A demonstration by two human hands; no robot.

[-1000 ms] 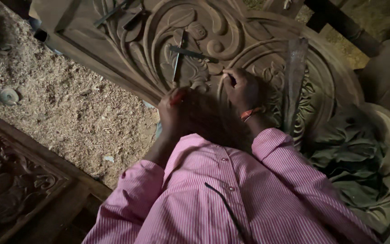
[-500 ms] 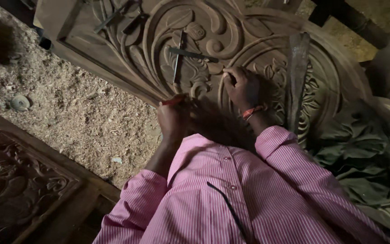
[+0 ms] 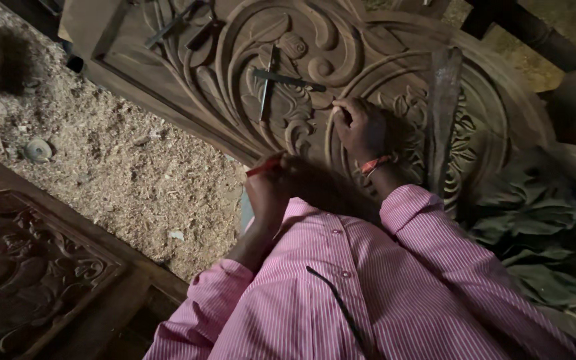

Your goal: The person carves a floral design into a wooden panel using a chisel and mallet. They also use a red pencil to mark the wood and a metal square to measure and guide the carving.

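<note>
A large dark wooden panel [image 3: 395,60] carved with scrolls and flowers lies in front of me. My left hand [image 3: 268,190] is closed around a red pencil-like stick [image 3: 263,167] at the panel's near edge. My right hand [image 3: 361,127], with an orange band at the wrist, rests on the carving. Its fingers are curled around a thin pale tool [image 3: 335,112] whose tip touches the wood. Both my sleeves are pink with stripes.
Two slim chisels [image 3: 271,79] lie crossed on the panel beyond my hands, and a long flat metal bar [image 3: 443,113] lies to the right. A crumpled green cloth [image 3: 535,227] sits at the right. Sawdust [image 3: 115,160] covers the ground at left, beside another carved panel [image 3: 21,267].
My left hand with the red stick has drawn back toward my body. My right hand has stayed on the same spot of the carving. The view has shifted slightly.
</note>
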